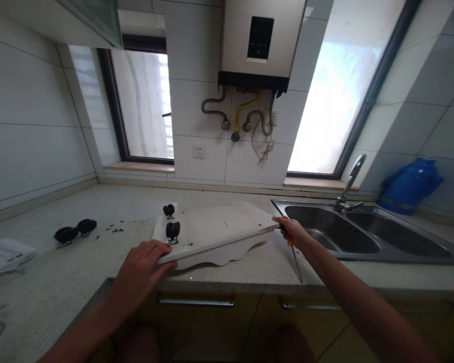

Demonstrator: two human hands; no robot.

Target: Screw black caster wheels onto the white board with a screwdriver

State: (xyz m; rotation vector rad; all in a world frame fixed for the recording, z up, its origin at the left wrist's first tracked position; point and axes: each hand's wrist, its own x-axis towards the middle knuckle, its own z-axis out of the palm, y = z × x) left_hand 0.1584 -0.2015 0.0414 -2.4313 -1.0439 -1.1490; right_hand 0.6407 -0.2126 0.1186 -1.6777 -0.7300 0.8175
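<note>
A white board [215, 224] lies on the counter, its near edge raised a little off the surface. Two black caster wheels stand at the board's left end, one farther back [168, 210] and another nearer me [172, 230]. My left hand [148, 262] grips the near left corner, thumb below and fingers on top. At the right end, my right hand [292, 232] is closed on the board's corner and also holds a screwdriver [296, 263] with an orange handle, its shaft slanting down toward the counter's front edge. The fingers partly hide the handle.
Two loose caster wheels [65, 235] and scattered screws [117, 230] lie on the counter [83, 272] to the left, near a white object [9, 256]. Right of the board is a double sink [327, 249] with a faucet [350, 184]; a blue container [410, 185] stands behind it.
</note>
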